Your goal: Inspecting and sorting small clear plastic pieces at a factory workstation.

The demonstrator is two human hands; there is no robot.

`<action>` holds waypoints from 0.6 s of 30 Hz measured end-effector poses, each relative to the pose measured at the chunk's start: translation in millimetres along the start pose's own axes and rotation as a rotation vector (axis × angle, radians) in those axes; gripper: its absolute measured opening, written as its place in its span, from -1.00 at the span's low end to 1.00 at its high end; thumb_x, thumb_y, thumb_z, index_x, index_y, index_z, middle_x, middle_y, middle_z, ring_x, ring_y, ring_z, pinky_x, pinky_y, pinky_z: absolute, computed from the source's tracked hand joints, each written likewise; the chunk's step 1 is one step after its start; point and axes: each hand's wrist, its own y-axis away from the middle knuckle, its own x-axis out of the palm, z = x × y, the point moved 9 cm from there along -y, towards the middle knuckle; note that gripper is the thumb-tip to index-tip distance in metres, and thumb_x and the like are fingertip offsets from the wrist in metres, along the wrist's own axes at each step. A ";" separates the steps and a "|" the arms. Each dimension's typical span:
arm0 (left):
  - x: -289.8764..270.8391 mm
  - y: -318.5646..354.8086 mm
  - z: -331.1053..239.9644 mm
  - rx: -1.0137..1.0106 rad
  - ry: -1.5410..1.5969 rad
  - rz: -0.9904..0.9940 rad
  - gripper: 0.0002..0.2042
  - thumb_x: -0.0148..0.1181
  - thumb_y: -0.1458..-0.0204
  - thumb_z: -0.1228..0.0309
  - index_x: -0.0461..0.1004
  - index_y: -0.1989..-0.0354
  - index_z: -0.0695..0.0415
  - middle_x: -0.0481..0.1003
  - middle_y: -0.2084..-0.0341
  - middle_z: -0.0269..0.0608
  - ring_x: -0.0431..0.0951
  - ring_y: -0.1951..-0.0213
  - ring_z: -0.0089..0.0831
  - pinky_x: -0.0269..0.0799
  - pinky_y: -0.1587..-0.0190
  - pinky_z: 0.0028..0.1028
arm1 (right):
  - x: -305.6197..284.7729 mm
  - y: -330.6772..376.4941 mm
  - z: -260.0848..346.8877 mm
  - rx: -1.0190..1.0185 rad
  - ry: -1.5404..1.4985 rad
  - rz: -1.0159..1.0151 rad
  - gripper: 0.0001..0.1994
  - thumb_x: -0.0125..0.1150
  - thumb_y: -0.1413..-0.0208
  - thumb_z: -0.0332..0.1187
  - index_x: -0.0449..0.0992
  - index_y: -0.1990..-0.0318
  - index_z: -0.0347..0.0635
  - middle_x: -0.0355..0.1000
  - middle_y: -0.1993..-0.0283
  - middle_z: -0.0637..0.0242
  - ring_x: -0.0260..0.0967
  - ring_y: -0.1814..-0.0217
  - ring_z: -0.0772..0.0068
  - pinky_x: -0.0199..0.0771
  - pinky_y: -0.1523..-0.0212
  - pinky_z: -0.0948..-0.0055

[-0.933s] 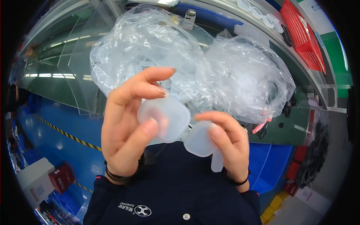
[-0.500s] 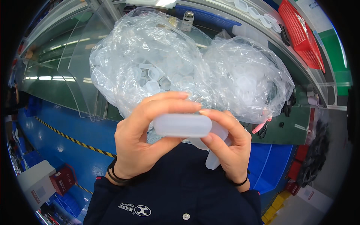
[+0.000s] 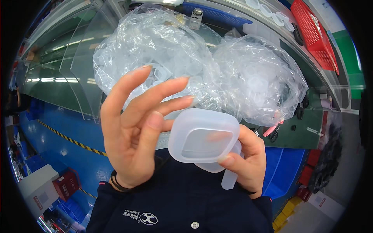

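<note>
My right hand [image 3: 250, 165] pinches a translucent white plastic cover [image 3: 186, 120], squarish with rounded corners and a recessed middle, between thumb and fingers. Behind it, in the same grip, is a second translucent piece [image 3: 210, 167] with a tab-like strip [image 3: 229, 180] hanging down; its full shape is hidden. My left hand [image 3: 134, 136] is open beside the cover's left edge, fingers spread. One of its fingertips reaches that edge; I cannot tell whether it touches. Beyond my hands, a large clear bag [image 3: 163, 42] holds many similar translucent pieces.
A second clear bag [image 3: 256, 73] of pale pieces lies to the right on the green table [image 3: 307, 136]. Near it is a pink-handled tool [image 3: 272, 130]. Farther back are a metal-capped bottle [image 3: 196, 19], a blue basket [image 3: 221, 15], a red basket [image 3: 314, 35] and several white pieces [image 3: 266, 10].
The cover has turned from edge-on to face-on. My left hand has let go of it, moved left and spread its fingers. My right hand keeps its hold, slightly lower.
</note>
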 end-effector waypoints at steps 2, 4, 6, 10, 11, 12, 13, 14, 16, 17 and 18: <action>-8.7 0.6 12.0 -0.117 -0.173 0.189 -0.71 -0.05 0.08 0.64 0.26 0.13 0.38 0.32 0.16 0.12 0.49 0.31 -0.33 0.44 0.31 -0.55 | -4.8 1.0 1.8 -0.032 0.009 -0.012 -0.64 0.24 0.20 -0.51 0.39 0.14 -0.29 0.34 0.31 0.31 0.25 0.34 0.61 0.20 0.35 0.66; -19.4 6.8 28.0 -0.232 -0.350 0.374 -0.77 -0.11 0.01 0.62 0.26 0.14 0.38 0.33 0.16 0.11 0.50 0.33 -0.35 0.47 0.33 -0.51 | -3.9 2.3 5.6 -0.060 0.036 0.017 -0.64 0.23 0.20 -0.52 0.39 0.15 -0.31 0.33 0.33 0.31 0.25 0.35 0.62 0.19 0.35 0.67; -15.6 18.4 35.3 -0.175 -0.589 0.622 -0.74 -0.09 0.02 0.63 0.26 0.11 0.35 0.36 0.19 0.04 0.49 0.33 -0.40 0.45 0.33 -0.55 | -2.5 1.0 6.6 -0.059 0.043 0.031 -0.64 0.23 0.20 -0.52 0.39 0.15 -0.31 0.33 0.34 0.32 0.25 0.35 0.62 0.19 0.36 0.67; -16.2 4.8 10.4 0.046 -0.388 0.242 -0.66 -0.03 0.04 0.60 0.22 0.04 0.36 0.41 0.27 0.00 0.46 0.27 -0.35 0.40 0.23 -0.53 | 3.1 -1.5 2.7 -0.019 -0.019 0.016 -0.64 0.24 0.21 -0.51 0.39 0.16 -0.31 0.32 0.37 0.33 0.23 0.38 0.63 0.17 0.39 0.67; -13.9 5.0 7.4 0.045 -0.389 0.246 -0.66 -0.03 0.04 0.60 0.22 0.04 0.36 0.41 0.27 0.00 0.46 0.27 -0.35 0.40 0.23 -0.53 | 1.5 -0.6 3.3 -0.019 -0.020 0.013 -0.64 0.24 0.21 -0.51 0.39 0.16 -0.31 0.32 0.37 0.33 0.23 0.38 0.63 0.17 0.39 0.67; -5.3 7.5 6.8 -0.003 -0.145 0.329 -0.62 0.02 0.06 0.56 0.19 0.03 0.39 0.41 0.26 0.03 0.46 0.25 -0.33 0.40 0.22 -0.50 | -0.3 0.7 3.5 -0.014 -0.030 0.013 -0.64 0.25 0.21 -0.51 0.39 0.16 -0.31 0.32 0.37 0.33 0.23 0.38 0.62 0.17 0.39 0.66; 1.8 10.2 4.4 -0.050 0.098 0.403 -0.58 0.07 0.08 0.51 0.17 0.03 0.42 0.40 0.25 0.07 0.46 0.24 -0.32 0.39 0.20 -0.47 | -0.8 0.8 2.6 -0.009 -0.039 0.019 -0.63 0.25 0.22 -0.50 0.39 0.16 -0.31 0.32 0.37 0.33 0.23 0.39 0.62 0.17 0.39 0.66; 8.4 9.3 0.9 -0.046 0.069 0.472 -0.49 0.15 0.12 0.44 0.14 0.02 0.47 0.39 0.25 0.11 0.46 0.22 -0.31 0.38 0.17 -0.44 | -0.9 0.8 3.3 -0.010 -0.040 0.022 -0.63 0.25 0.22 -0.50 0.39 0.16 -0.31 0.32 0.37 0.33 0.23 0.39 0.62 0.17 0.39 0.66; 13.1 8.9 -1.9 0.004 0.016 0.507 -0.48 0.16 0.13 0.44 0.15 0.02 0.46 0.39 0.25 0.11 0.47 0.23 -0.30 0.38 0.18 -0.44 | -1.3 1.0 7.2 -0.035 0.039 0.020 -0.64 0.25 0.22 -0.50 0.40 0.17 -0.32 0.33 0.39 0.32 0.23 0.40 0.61 0.17 0.40 0.65; 16.7 9.3 -4.2 0.052 -0.035 0.542 -0.48 0.17 0.14 0.44 0.15 0.02 0.45 0.40 0.25 0.10 0.47 0.23 -0.29 0.38 0.18 -0.45 | -2.2 0.9 7.4 -0.037 0.040 0.019 -0.64 0.25 0.22 -0.50 0.40 0.17 -0.32 0.33 0.39 0.32 0.23 0.40 0.61 0.17 0.40 0.65; 17.4 8.9 -6.9 0.124 -0.049 0.581 -0.49 0.17 0.16 0.48 0.17 0.02 0.44 0.39 0.23 0.11 0.48 0.24 -0.29 0.38 0.18 -0.45 | -3.6 0.8 9.5 -0.061 0.092 0.014 -0.64 0.26 0.24 -0.50 0.40 0.18 -0.32 0.34 0.40 0.31 0.23 0.41 0.60 0.17 0.40 0.64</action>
